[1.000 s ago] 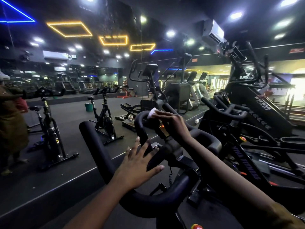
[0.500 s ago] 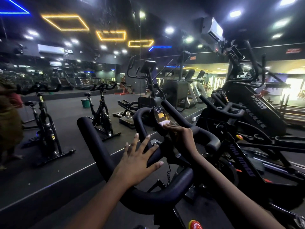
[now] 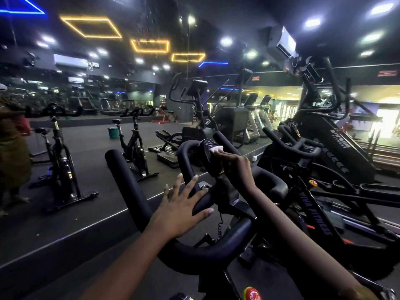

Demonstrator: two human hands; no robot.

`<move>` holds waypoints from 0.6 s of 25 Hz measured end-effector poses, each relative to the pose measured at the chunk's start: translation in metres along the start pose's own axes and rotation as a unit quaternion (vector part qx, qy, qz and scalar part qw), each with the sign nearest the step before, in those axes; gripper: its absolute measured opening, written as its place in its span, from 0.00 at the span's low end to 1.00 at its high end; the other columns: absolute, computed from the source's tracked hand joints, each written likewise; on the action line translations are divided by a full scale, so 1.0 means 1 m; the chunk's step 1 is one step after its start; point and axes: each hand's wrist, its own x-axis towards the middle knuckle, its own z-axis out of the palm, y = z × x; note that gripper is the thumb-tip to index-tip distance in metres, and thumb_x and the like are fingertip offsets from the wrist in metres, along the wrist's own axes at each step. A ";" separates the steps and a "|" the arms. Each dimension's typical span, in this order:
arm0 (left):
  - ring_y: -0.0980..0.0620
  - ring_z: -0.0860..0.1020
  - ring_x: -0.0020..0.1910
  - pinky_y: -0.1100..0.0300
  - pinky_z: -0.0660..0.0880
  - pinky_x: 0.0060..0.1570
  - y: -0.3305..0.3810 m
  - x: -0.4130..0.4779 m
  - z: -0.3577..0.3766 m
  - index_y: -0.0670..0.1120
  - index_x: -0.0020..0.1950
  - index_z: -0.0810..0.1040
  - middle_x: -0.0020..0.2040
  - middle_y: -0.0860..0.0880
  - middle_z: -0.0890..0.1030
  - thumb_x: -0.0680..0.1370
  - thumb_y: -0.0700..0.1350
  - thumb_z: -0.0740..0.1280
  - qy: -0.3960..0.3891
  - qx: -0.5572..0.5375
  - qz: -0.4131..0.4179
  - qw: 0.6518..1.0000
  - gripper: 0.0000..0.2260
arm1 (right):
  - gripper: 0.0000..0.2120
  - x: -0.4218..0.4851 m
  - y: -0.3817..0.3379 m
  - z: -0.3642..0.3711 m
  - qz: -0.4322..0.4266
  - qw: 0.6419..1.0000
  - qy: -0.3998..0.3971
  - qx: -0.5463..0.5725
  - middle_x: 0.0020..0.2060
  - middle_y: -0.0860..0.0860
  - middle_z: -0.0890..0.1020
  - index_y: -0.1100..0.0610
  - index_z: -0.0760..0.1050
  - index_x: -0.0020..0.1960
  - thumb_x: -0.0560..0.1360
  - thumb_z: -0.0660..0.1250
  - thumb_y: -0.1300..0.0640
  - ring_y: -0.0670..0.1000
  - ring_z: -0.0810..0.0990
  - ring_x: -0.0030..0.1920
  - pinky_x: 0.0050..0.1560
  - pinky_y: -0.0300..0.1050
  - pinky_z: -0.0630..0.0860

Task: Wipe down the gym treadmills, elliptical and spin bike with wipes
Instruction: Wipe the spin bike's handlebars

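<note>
At the spin bike [image 3: 238,207] console [image 3: 206,158], mid-wipe.
Right grip [image 3: 234,167] pinches the white wipe [image 3: 217,150] against the console's top edge; left grip [image 3: 181,210] lies flat, fingers spread, on the handlebar [image 3: 128,180], likely to steady the bike while rubbing.

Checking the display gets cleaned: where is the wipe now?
Head view, centre: the right hand pinches the white wipe against the spin bike's console, above the left hand.

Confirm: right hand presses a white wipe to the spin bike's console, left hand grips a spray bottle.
Wrong on the left hand: the head view shows it resting open on the handlebar, holding nothing. Right hand, white wipe and console stand.
</note>
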 end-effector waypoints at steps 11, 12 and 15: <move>0.50 0.31 0.74 0.49 0.33 0.70 0.008 0.003 -0.005 0.61 0.76 0.38 0.78 0.55 0.39 0.59 0.77 0.28 0.035 0.102 0.112 0.988 0.47 | 0.18 -0.036 0.002 -0.055 0.140 0.989 -0.047 0.004 0.36 0.49 0.84 0.51 0.82 0.53 0.70 0.66 0.69 0.34 0.75 0.35 0.38 0.30 0.70; 0.50 0.34 0.76 0.48 0.35 0.72 0.008 0.006 -0.005 0.61 0.76 0.39 0.79 0.54 0.41 0.60 0.76 0.30 0.025 0.116 0.118 0.986 0.45 | 0.16 -0.044 0.009 -0.056 0.155 0.984 -0.076 -0.044 0.34 0.51 0.83 0.51 0.82 0.53 0.70 0.67 0.66 0.37 0.76 0.35 0.40 0.35 0.72; 0.48 0.38 0.77 0.45 0.40 0.73 0.005 0.015 0.003 0.59 0.77 0.40 0.79 0.51 0.45 0.59 0.75 0.27 0.020 0.150 0.122 0.981 0.47 | 0.09 -0.076 0.018 -0.042 0.153 0.977 -0.126 -0.075 0.31 0.56 0.80 0.53 0.83 0.51 0.70 0.72 0.56 0.43 0.74 0.36 0.41 0.41 0.73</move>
